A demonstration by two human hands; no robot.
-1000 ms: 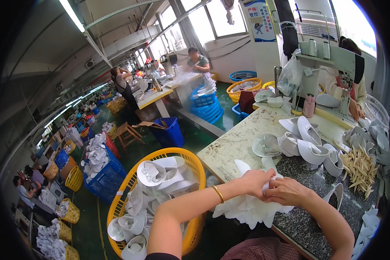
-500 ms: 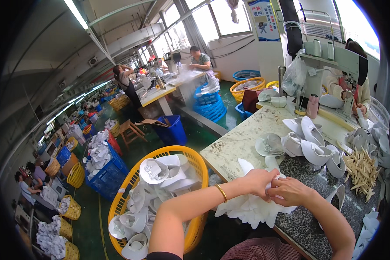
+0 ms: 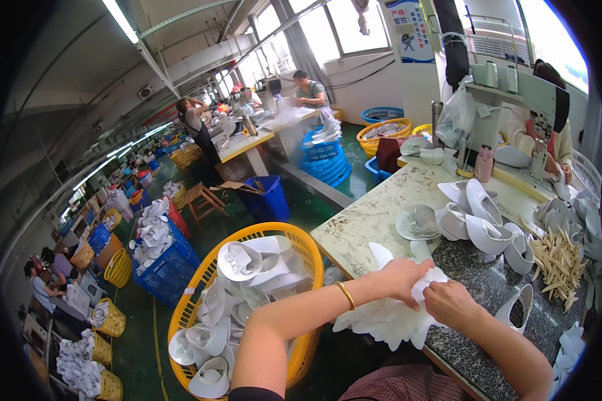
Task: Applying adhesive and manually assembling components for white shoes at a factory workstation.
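At the near edge of the table, both hands are over a bunch of white, soft-looking cut pieces [image 3: 388, 322] with pointed ends hanging over the edge. My left hand [image 3: 408, 281], a gold bangle on its wrist, has its fingers closed on a white cut piece [image 3: 431, 279]. My right hand [image 3: 449, 302] is curled in a fist at the near side of that same piece, fingertips partly hidden. Several white shoe uppers [image 3: 486, 235] stand on the table beyond my hands, and a single one [image 3: 515, 309] lies to the right of my right hand.
A yellow basket [image 3: 312, 267] heaped with white uppers stands left of the table [image 3: 354, 230]. Pale wooden sticks [image 3: 556, 267] are piled at the right. Across the table, a person works at a sewing machine [image 3: 538, 147]. A blue bin [image 3: 267, 200] stands on the floor beyond.
My hands have drawn slightly apart, with the right hand shifting a little right and curling tighter. More of the white piece shows between them.
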